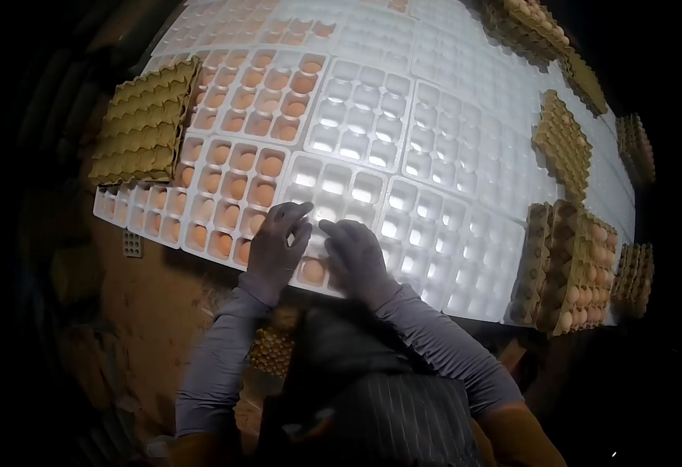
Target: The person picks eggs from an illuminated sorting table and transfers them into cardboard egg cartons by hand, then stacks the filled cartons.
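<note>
Both hands are gloved and hover over a white foam tray (302, 167) near the table's front edge. My left hand (280, 237) is over the tray's left columns, its fingers apart and bent, with nothing visible in it. To its right, my right hand (353, 253) has its index finger pointing up and left; its other fingers are curled underneath, and whatever they may hold is hidden. One brown egg (312, 271) sits in a front compartment between the two wrists. The tray's back compartments hold no eggs. Left of it, another white tray (232, 159) holds several brown eggs.
Stacked cardboard egg trays (142, 124) rest on the left trays. At the right stands a pile of cardboard trays with eggs (590, 272), and a cardboard tray (563, 144) lies behind it. Further white trays (360, 113) cover the tabletop. More eggs (271, 350) are below the front edge.
</note>
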A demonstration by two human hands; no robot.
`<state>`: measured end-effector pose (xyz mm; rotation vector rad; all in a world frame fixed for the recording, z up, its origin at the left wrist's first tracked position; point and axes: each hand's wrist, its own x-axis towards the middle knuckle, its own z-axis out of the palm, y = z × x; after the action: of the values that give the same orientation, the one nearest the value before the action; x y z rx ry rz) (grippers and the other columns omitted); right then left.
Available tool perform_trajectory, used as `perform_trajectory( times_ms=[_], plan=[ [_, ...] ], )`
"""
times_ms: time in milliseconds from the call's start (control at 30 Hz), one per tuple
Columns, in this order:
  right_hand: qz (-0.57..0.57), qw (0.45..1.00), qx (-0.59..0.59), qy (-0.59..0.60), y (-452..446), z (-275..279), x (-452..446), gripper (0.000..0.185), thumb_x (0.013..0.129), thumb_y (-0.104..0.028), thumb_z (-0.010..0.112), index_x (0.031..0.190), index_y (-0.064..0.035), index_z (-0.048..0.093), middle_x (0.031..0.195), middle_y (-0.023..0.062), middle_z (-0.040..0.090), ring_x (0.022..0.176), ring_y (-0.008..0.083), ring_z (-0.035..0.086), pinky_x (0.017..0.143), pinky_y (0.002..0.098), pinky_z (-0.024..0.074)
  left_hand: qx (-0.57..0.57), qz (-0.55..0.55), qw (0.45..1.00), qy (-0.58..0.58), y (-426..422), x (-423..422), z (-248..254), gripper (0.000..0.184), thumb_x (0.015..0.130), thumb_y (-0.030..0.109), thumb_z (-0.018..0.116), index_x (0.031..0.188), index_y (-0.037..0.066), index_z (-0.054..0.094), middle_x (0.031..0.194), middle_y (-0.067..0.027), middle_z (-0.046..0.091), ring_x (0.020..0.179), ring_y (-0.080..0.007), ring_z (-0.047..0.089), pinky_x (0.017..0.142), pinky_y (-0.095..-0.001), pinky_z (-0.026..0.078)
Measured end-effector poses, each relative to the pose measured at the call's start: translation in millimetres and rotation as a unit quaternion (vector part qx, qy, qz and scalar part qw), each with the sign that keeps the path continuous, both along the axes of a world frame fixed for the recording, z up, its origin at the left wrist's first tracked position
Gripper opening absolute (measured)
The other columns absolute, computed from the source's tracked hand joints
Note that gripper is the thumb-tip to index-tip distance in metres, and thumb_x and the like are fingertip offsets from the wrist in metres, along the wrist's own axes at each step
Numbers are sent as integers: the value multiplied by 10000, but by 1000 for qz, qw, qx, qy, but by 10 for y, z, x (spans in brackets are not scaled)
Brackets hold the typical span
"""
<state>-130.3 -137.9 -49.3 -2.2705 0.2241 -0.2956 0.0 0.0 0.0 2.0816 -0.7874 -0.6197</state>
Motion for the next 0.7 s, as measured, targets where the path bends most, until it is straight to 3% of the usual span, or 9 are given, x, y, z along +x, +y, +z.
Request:
perform_trajectory(
  times_ms=[33, 100, 167, 200, 333, 433, 533, 567, 700],
  plan=[
    [-19, 999, -28, -27, -18, -13, 1, 640, 835, -87, 685, 1439, -144, 482, 1251, 163, 559, 1142, 347, 527, 987, 464, 427, -87, 47, 995, 26, -93, -111, -126, 410, 941, 85, 633, 1347, 68, 584, 1338, -163, 550, 1214, -306, 582, 976, -348, 508],
    [-78, 988, -50, -125, -2, -123, 147, 565, 864, -21, 625, 1410, -89, 501, 1237, 173, 568, 1119, 377, 547, 934, 451, 473, -95, 4, 984, -151, -253, -86, -364, 463, 933, 78, 624, 1387, 61, 540, 1387, -165, 539, 1333, -357, 487, 1087, -429, 425],
    [-110, 961, 241, -80, -71, 131, -216, 538, 885, -1, 604, 1406, -76, 495, 1242, 177, 569, 1122, 388, 561, 913, 444, 496, -17, -9, 957, -289, -373, -228, -669, 458, 944, 127, 616, 1392, 72, 536, 1370, -162, 546, 1364, -369, 445, 1163, -497, 337],
    [-128, 969, 200, -75, -177, 398, -394, 506, 912, 9, 580, 1403, -74, 493, 1239, 177, 579, 1118, 389, 579, 922, 437, 501, -17, -15, 946, -322, -428, -292, -706, 484, 941, 153, 627, 1409, 82, 523, 1391, -162, 533, 1394, -379, 411, 1198, -517, 279],
    [-96, 964, 245, -34, -538, 874, -1273, 420, 911, -37, 650, 1323, -101, 601, 1145, 127, 640, 1044, 326, 642, 853, 407, 535, -171, -10, 975, -140, -992, -578, -248, 459, 901, 12, 648, 1354, 38, 573, 1382, -163, 545, 1321, -362, 499, 1019, -436, 474],
    [-103, 974, 171, -111, -708, 930, -1827, 390, 882, -108, 695, 1266, -119, 625, 1104, 104, 661, 1010, 312, 653, 845, 395, 548, -237, -150, 949, -147, -1851, -1238, 524, 357, 873, -8, 679, 1226, 42, 666, 1223, -139, 648, 1250, -344, 567, 991, -438, 503],
    [-19, 997, 51, -52, -1097, 1008, -2545, 346, 875, -156, 699, 1215, -130, 639, 1106, 91, 671, 1029, 301, 655, 866, 367, 551, -262, -301, 903, -157, -2670, -2052, 1078, 278, 838, 31, 734, 1113, 63, 710, 1085, -97, 710, 1180, -345, 602, 980, -437, 507],
    [-39, 999, -7, 6, -1259, 1324, -2764, 322, 873, -175, 695, 1189, -136, 645, 1070, 82, 684, 1013, 288, 666, 852, 361, 557, -267, -347, 879, -192, -2902, -2295, 1168, 297, 841, 72, 744, 1134, 64, 695, 1092, -96, 708, 1170, -357, 598, 999, -455, 492],
    [-198, 955, -213, -62, -2419, 2199, -3816, 124, 803, -148, 756, 916, -108, 723, 1083, 10, 676, 956, 227, 663, 755, 371, 531, -221, -374, 839, -328, -3498, -3097, 1161, 265, 825, 141, 688, 1064, 33, 652, 982, -163, 652, 1180, -371, 578, 1091, -493, 431]
  ],
)
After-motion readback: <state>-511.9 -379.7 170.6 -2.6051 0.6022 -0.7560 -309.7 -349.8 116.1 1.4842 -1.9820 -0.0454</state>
